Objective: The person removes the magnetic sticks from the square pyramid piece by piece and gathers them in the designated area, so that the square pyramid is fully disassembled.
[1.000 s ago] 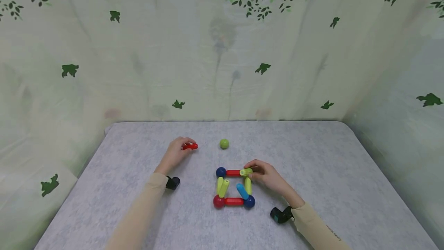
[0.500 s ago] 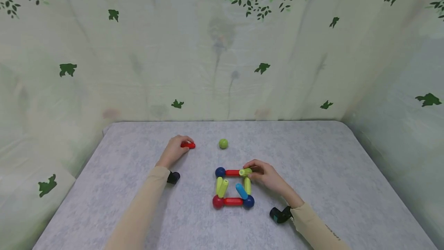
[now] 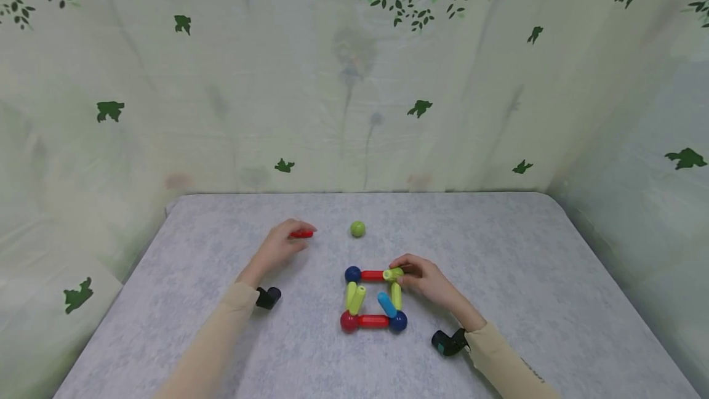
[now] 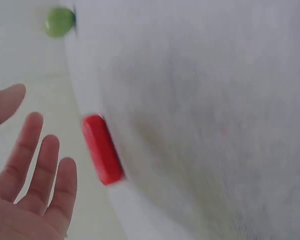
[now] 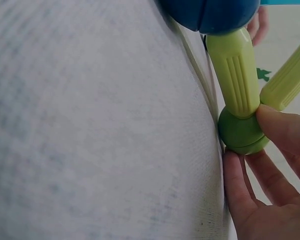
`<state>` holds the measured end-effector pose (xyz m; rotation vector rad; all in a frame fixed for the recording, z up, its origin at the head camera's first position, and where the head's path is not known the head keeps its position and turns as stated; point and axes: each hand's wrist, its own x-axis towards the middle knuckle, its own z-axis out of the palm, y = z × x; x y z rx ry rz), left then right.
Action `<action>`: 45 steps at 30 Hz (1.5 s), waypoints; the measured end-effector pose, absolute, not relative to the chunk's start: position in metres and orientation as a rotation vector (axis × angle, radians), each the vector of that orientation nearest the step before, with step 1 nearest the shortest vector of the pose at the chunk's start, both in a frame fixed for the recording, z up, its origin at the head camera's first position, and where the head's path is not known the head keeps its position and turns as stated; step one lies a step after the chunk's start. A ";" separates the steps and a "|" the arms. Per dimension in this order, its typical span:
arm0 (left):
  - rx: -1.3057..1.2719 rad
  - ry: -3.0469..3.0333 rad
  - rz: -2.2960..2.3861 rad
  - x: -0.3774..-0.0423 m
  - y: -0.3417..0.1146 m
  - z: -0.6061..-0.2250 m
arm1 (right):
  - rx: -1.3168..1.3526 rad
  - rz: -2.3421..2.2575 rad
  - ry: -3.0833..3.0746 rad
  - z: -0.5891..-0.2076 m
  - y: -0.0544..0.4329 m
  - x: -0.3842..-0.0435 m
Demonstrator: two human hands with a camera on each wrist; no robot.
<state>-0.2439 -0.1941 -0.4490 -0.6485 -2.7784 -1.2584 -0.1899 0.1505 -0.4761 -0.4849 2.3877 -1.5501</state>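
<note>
A red rod (image 4: 103,150) lies on the table in the left wrist view. Beside it my left hand (image 4: 35,185) has its fingers spread, with a gap between them and the rod. Past the fingertips in the head view sits a loose green ball (image 3: 357,229). My right hand (image 3: 421,277) grips the green corner ball (image 5: 240,131) of a square frame, thumb and fingers around it. From that ball one yellow-green rod (image 5: 234,75) runs to a blue ball (image 5: 215,12), and another yellow-green rod (image 5: 288,77) slants up.
The frame's other corners are a blue ball (image 3: 352,274), a red ball (image 3: 349,322) and a second blue ball (image 3: 398,322). Red rods (image 3: 373,321) join its front and back. A blue rod (image 3: 387,305) and a yellow-green rod (image 3: 357,300) slant upward. A printed cloth (image 3: 310,79) hangs behind the table.
My left hand has let go of the red rod, its fingers opening and drawing back slightly. My right hand has kept its grip on the corner ball.
</note>
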 end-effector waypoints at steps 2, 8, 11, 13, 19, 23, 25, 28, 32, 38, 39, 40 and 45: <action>-0.726 -2.759 -1.335 -0.234 -0.186 -0.444 | -0.488 -1.550 2.386 -0.480 0.152 -0.192; -1.020 -2.737 -1.455 -0.203 -0.158 -0.437 | -0.502 -1.552 2.374 -0.481 0.153 -0.193; -1.138 -2.759 -1.505 -0.189 -0.146 -0.438 | -0.503 -1.554 2.371 -0.481 0.153 -0.193; -1.179 -2.783 -1.542 -0.180 -0.139 -0.440 | -0.506 -1.557 2.368 -0.481 0.153 -0.192; -1.150 -2.832 -1.610 -0.159 -0.125 -0.449 | -0.519 -1.554 2.367 -0.481 0.153 -0.192; -1.029 -2.921 -1.579 -0.151 -0.117 -0.452 | -0.529 -1.545 2.377 -0.481 0.153 -0.192; -0.989 -2.964 -1.534 -0.148 -0.114 -0.453 | -0.535 -1.543 2.378 -0.481 0.153 -0.192; -0.967 -2.982 -1.456 -0.144 -0.111 -0.455 | -0.539 -1.545 2.373 -0.482 0.154 -0.193; -0.996 -2.935 -1.338 -0.142 -0.109 -0.457 | -0.534 -1.545 2.369 -0.481 0.153 -0.192; -1.025 -2.843 -1.229 -0.139 -0.109 -0.458 | -0.533 -1.556 2.363 -0.464 0.149 -0.183; -1.016 -2.841 -1.227 -0.139 -0.110 -0.457 | -0.530 -1.555 2.361 -0.460 0.148 -0.182; -1.004 -2.838 -1.234 -0.139 -0.111 -0.457 | -0.529 -1.550 2.362 -0.455 0.147 -0.180; -0.980 -2.757 -1.288 -0.145 -0.121 -0.455 | -0.530 -1.536 2.369 -0.445 0.147 -0.175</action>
